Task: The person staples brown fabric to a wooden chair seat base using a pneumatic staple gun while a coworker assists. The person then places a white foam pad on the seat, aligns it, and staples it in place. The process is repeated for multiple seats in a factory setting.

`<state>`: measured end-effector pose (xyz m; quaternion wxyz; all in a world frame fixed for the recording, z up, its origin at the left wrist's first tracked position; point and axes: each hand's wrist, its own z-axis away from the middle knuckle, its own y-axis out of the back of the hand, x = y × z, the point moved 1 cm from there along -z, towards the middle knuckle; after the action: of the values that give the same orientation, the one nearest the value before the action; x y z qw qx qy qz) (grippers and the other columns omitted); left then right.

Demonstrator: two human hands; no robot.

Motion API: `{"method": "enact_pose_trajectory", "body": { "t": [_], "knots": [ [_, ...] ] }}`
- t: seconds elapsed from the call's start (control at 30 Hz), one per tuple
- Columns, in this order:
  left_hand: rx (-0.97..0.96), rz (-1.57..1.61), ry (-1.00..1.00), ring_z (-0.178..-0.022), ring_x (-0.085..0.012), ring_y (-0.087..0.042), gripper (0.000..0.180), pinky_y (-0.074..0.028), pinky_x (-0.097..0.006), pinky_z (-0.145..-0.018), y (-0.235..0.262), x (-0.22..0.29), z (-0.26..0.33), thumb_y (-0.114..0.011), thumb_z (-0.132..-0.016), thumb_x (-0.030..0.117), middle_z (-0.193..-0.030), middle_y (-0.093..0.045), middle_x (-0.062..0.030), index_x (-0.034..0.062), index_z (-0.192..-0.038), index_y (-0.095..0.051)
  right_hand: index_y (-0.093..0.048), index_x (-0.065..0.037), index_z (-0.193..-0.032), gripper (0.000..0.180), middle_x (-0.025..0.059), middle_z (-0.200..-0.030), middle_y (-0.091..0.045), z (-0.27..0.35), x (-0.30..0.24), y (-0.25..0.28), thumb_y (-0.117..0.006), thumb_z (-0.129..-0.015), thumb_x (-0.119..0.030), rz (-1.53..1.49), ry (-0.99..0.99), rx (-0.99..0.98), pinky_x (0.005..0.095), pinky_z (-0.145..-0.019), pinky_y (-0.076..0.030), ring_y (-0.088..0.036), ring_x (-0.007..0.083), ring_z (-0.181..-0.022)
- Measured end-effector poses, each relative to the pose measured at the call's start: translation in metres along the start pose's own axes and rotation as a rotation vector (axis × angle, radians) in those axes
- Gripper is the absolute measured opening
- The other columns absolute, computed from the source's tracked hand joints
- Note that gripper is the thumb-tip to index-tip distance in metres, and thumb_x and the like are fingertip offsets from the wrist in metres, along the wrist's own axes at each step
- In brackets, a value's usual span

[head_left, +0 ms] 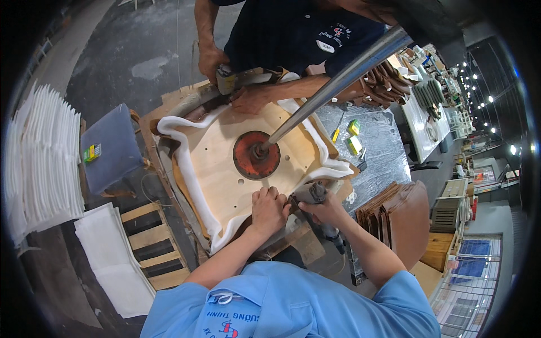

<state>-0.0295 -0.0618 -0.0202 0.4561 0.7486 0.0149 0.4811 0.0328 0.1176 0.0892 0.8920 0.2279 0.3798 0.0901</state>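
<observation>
A plywood seat panel [217, 163] lies in front of me, with white padding [189, 186] and a brown cover [181, 169] around its edge. A red round press plate [246, 160] on a metal rod [338, 81] bears on its middle. My left hand [269, 211], fingers curled, grips the cover at the panel's near edge. Beside it, my right hand [324, 209] holds a staple gun [311, 194], its nose at that same edge. Opposite, a co-worker's one hand [213, 61] holds another staple gun [226, 80]; their other hand [248, 100] presses the far edge.
Left are a stack of white sheets [42, 158], a blue-covered stool [112, 149] and a wooden pallet [149, 236]. To the right, a plastic-wrapped table [372, 146] bears small yellow-green boxes [354, 127] and a screwdriver [336, 134]. Brown covers [403, 219] are piled nearer me.
</observation>
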Motion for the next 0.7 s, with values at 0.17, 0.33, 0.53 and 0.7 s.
{"method": "enact_pose_trajectory", "body": {
  "t": [0.17,0.33,0.53,0.7],
  "knots": [
    [0.082,0.048,0.019,-0.111,-0.0335,-0.056,0.016,-0.040,-0.050,-0.095,-0.009,-0.005,-0.005,-0.079,-0.090,0.023,-0.106,-0.063,-0.0116,0.0082,-0.091,-0.075,-0.075,-0.002,-0.112,0.025,0.0023,-0.072,-0.068,0.000,0.006,0.001,-0.086,-0.097,-0.018,-0.041,0.005,-0.020,0.0312,-0.049,-0.050,-0.063,0.0119,-0.055],
    [0.099,0.048,0.040,-0.109,-0.0335,-0.056,0.016,-0.040,-0.050,-0.093,-0.011,-0.005,-0.006,-0.079,-0.090,0.022,-0.104,-0.062,-0.0117,0.0073,-0.089,-0.073,-0.074,0.000,-0.115,0.028,0.0011,-0.075,-0.068,0.010,0.010,-0.005,-0.086,-0.098,-0.019,-0.134,-0.014,-0.054,0.0303,-0.049,-0.049,-0.062,0.0099,-0.056],
    [0.043,0.020,0.058,-0.114,-0.0328,-0.056,0.016,-0.041,-0.048,-0.097,-0.010,-0.004,-0.006,-0.076,-0.092,0.022,-0.108,-0.063,-0.0130,0.0062,-0.091,-0.074,-0.075,-0.001,-0.118,0.030,0.0016,-0.076,-0.069,0.007,0.006,-0.014,-0.086,-0.097,-0.019,-0.092,0.005,-0.042,0.0306,-0.048,-0.049,-0.061,0.0100,-0.054],
    [0.020,-0.005,0.006,-0.111,-0.0345,-0.057,0.019,-0.043,-0.050,-0.094,-0.004,-0.013,-0.007,-0.081,-0.089,0.024,-0.106,-0.064,-0.0144,0.0051,-0.089,-0.077,-0.075,-0.001,-0.118,0.030,0.0020,-0.075,-0.069,0.006,-0.012,-0.020,-0.085,-0.098,-0.020,-0.014,-0.009,-0.015,0.0318,-0.049,-0.049,-0.061,0.0103,-0.054]
  ]
}}
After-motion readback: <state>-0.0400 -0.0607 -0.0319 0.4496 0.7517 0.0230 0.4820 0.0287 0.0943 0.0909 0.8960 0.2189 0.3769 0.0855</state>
